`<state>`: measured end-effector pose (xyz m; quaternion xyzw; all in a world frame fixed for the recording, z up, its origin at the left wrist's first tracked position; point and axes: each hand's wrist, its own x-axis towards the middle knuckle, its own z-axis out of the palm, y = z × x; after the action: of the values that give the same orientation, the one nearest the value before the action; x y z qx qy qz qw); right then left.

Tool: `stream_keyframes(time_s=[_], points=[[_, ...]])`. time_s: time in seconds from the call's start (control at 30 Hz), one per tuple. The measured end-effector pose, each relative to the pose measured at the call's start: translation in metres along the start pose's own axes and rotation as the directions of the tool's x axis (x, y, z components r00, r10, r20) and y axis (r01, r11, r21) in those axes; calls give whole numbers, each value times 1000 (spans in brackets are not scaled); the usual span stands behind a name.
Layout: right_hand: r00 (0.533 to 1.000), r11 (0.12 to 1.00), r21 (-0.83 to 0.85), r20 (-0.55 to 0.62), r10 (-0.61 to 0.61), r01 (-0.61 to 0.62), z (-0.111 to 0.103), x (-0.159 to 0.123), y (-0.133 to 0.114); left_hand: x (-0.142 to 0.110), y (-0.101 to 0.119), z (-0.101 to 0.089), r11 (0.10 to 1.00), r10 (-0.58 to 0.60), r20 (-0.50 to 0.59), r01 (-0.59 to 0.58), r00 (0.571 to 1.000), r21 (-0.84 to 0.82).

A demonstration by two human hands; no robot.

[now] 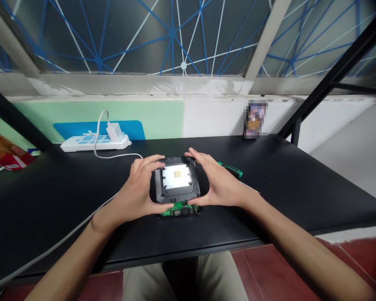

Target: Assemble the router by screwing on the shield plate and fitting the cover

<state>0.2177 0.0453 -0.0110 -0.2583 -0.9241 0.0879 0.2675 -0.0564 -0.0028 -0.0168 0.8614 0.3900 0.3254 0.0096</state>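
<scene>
Between my two hands is a black plastic cover (178,193) with rounded corners and a shiny metal plate (169,177) fixed on its inner face. My left hand (141,184) grips its left side, thumb at the near edge and fingers at the far edge. On the right side my right hand (217,179) holds it the same way. Directly below the cover, a green circuit board (178,209) shows along its near edge; the rest of the board is hidden. Just past my right hand lies a green and black screwdriver (233,170), its shaft partly behind my wrist.
A white power strip (81,143) with a plugged-in charger (114,131) stands at the back left. Its white cable (78,228) runs across the black table (288,179) beside my left arm. A red packet (9,152) lies far left; a pixelated upright object (255,120) leans on the back wall.
</scene>
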Motion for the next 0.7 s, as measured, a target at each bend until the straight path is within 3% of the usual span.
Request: stream_keyframes(time_s=[0.4,0.7], points=[[999,999,31,40,28,-29,1,-2,1,1,-1,-3,999,24,-35,-25,999,-39],[999,999,-7,-28,-35,34,0,-1,2,3,-1,0,998,46,-43,-48,998,-42]])
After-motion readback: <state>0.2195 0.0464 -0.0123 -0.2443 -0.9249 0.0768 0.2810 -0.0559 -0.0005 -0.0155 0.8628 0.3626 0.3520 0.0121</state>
